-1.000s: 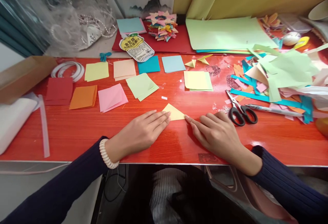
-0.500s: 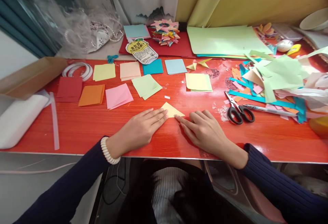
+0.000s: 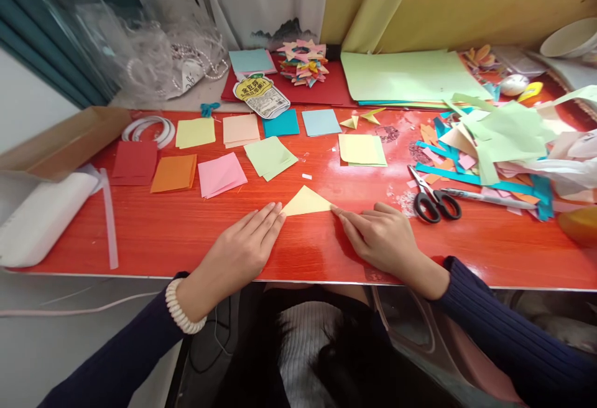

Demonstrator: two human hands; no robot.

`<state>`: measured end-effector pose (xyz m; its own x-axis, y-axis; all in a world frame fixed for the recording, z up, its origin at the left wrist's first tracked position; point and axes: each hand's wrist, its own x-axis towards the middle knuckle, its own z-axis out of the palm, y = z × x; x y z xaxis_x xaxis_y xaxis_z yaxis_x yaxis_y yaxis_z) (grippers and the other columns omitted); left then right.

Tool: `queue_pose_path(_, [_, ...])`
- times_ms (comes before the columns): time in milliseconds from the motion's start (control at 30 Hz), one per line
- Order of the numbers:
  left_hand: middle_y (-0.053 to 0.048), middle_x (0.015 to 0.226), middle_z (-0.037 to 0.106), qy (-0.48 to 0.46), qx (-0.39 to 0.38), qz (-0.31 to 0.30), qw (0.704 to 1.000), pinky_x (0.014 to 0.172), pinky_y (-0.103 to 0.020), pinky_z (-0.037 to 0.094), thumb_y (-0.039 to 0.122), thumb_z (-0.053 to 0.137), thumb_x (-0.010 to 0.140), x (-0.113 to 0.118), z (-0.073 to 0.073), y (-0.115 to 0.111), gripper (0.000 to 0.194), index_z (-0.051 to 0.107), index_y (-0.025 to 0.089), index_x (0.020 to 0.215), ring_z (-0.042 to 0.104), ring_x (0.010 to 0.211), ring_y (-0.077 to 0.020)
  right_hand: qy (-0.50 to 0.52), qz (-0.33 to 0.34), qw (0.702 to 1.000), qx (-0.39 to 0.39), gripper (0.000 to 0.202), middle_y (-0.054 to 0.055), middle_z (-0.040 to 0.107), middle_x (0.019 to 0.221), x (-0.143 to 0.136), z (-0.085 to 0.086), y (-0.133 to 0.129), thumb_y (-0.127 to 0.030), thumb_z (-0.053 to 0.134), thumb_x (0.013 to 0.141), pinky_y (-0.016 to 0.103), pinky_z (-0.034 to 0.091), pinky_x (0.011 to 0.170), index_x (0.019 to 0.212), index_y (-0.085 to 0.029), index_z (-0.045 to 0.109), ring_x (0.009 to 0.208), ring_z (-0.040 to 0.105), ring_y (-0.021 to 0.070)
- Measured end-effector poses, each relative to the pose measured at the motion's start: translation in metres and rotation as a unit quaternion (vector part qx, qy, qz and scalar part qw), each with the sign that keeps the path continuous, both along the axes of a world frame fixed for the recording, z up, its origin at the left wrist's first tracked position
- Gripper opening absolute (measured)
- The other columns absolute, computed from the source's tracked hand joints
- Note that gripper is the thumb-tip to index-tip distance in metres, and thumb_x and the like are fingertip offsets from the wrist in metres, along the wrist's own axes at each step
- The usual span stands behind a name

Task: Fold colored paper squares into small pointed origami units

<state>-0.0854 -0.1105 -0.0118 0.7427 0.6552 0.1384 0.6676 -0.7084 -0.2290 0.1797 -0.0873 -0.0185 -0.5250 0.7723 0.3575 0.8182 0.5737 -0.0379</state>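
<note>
A pale yellow paper folded into a triangle lies on the red table in front of me, its point facing away. My left hand rests flat with its fingers stretched out, and the fingertips touch the triangle's left corner. At the right corner, the extended index finger of my right hand presses on the paper. The other fingers of that hand are partly curled and grip nothing. Beyond the triangle are a light green paper stack, a pale yellow stack and two small folded yellow pieces.
Black-handled scissors and a pen lie to the right, beside a heap of paper scraps. Pink, orange and red squares lie to the left. Large green sheets are at the back.
My left hand has slid left to the triangle's left corner, uncovering more of the paper. My right index finger has moved outward to the right corner. The view has shifted slightly.
</note>
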Motion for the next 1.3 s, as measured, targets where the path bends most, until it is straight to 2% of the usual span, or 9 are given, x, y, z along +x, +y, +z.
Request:
queue_pose_path(233, [-0.012, 0.126, 0.054, -0.087, -0.081, 0.063, 0.991, 0.098, -0.035, 0.043, 0.014, 0.034, 0.09, 0.01, 0.015, 0.017, 0.031, 0.051, 0.009, 0.116, 0.05, 0.117, -0.0212, 0.011, -0.037, 0.998, 0.056, 0.041, 0.001, 0.054, 0.043, 0.007, 0.008, 0.011, -0.023, 0.039, 0.089, 0.029, 0.03, 0.058, 0.055, -0.016, 0.061, 0.04, 0.041, 0.0109])
queue_pose_path(300, [-0.011, 0.119, 0.056, -0.098, -0.113, 0.131, 0.98, 0.089, -0.036, 0.048, 0.025, 0.036, 0.092, 0.02, 0.027, 0.033, 0.032, 0.044, 0.012, 0.121, 0.054, 0.107, -0.0212, 0.023, -0.053, 0.996, 0.068, 0.038, 0.0, 0.056, 0.047, 0.009, 0.017, 0.025, -0.023, 0.038, 0.09, 0.029, 0.03, 0.058, 0.065, -0.015, 0.064, 0.042, 0.042, 0.0111])
queue_pose_path(400, [-0.012, 0.115, 0.051, -0.063, -0.178, 0.048, 0.981, 0.087, -0.038, 0.046, 0.044, 0.054, 0.083, 0.038, 0.042, 0.059, 0.05, 0.043, 0.012, 0.119, 0.05, 0.106, -0.0255, 0.038, -0.048, 0.996, 0.068, 0.037, 0.001, 0.056, 0.05, 0.006, 0.032, 0.051, -0.026, 0.032, 0.094, 0.029, 0.031, 0.06, 0.081, -0.015, 0.066, 0.045, 0.043, 0.0118])
queue_pose_path(600, [-0.004, 0.088, 0.049, -0.036, -0.289, -0.047, 0.955, 0.067, -0.025, 0.044, 0.017, 0.048, 0.084, 0.066, 0.049, 0.092, 0.004, 0.049, 0.014, 0.084, 0.051, 0.077, -0.0145, 0.178, -0.019, 0.983, -0.044, 0.037, 0.002, 0.058, 0.061, -0.002, 0.034, 0.083, -0.03, 0.032, 0.094, 0.027, 0.036, 0.06, 0.085, -0.014, 0.064, 0.053, 0.048, 0.0111])
queue_pose_path(700, [-0.003, 0.089, 0.049, -0.097, -0.303, -0.06, 0.946, 0.064, -0.023, 0.044, 0.008, 0.038, 0.084, 0.071, 0.047, 0.099, 0.013, 0.049, 0.015, 0.086, 0.05, 0.069, -0.0108, 0.291, 0.03, 0.938, -0.187, 0.03, 0.003, 0.06, 0.071, 0.001, 0.025, 0.083, -0.031, 0.038, 0.093, 0.024, 0.04, 0.059, 0.104, -0.013, 0.059, 0.061, 0.054, 0.0107])
queue_pose_path(867, [-0.009, 0.12, 0.047, -0.206, -0.264, -0.069, 0.94, 0.096, -0.034, 0.042, 0.007, 0.041, 0.083, 0.072, 0.032, 0.105, 0.038, 0.038, 0.017, 0.12, 0.045, 0.115, -0.0183, 0.415, 0.073, 0.794, -0.439, 0.043, 0.01, 0.057, 0.108, 0.004, 0.015, 0.079, -0.039, 0.046, 0.088, 0.024, 0.05, 0.055, 0.125, -0.017, 0.041, 0.061, 0.057, 0.0083])
queue_pose_path(933, [-0.011, 0.127, 0.042, -0.225, -0.227, -0.063, 0.945, 0.102, -0.038, 0.038, 0.012, 0.045, 0.083, 0.072, 0.025, 0.104, 0.044, 0.033, 0.016, 0.126, 0.038, 0.123, -0.0209, 0.422, 0.075, 0.773, -0.468, 0.046, 0.011, 0.054, 0.115, 0.003, 0.013, 0.08, -0.032, 0.051, 0.085, 0.025, 0.051, 0.055, 0.127, -0.02, 0.037, 0.059, 0.058, 0.0077])
queue_pose_path(1167, [-0.011, 0.114, 0.051, -0.237, -0.092, -0.039, 0.966, 0.09, -0.038, 0.044, 0.003, 0.039, 0.078, 0.073, 0.022, 0.099, 0.035, 0.047, 0.013, 0.111, 0.049, 0.105, -0.0216, 0.344, 0.037, 0.847, -0.404, 0.049, 0.0, 0.055, 0.073, 0.002, 0.006, 0.08, -0.009, 0.043, 0.078, 0.026, 0.046, 0.055, 0.127, -0.017, 0.041, 0.057, 0.053, 0.0114])
queue_pose_path(1300, [-0.01, 0.097, 0.059, -0.279, 0.076, -0.022, 0.957, 0.077, -0.036, 0.046, 0.005, 0.032, 0.085, 0.107, 0.044, 0.1, 0.025, 0.054, 0.011, 0.094, 0.054, 0.091, -0.0199, 0.243, 0.053, 0.948, -0.2, 0.041, 0.007, 0.058, 0.087, -0.001, 0.004, 0.075, -0.006, 0.038, 0.077, 0.03, 0.045, 0.06, 0.114, -0.016, 0.051, 0.07, 0.055, 0.016])
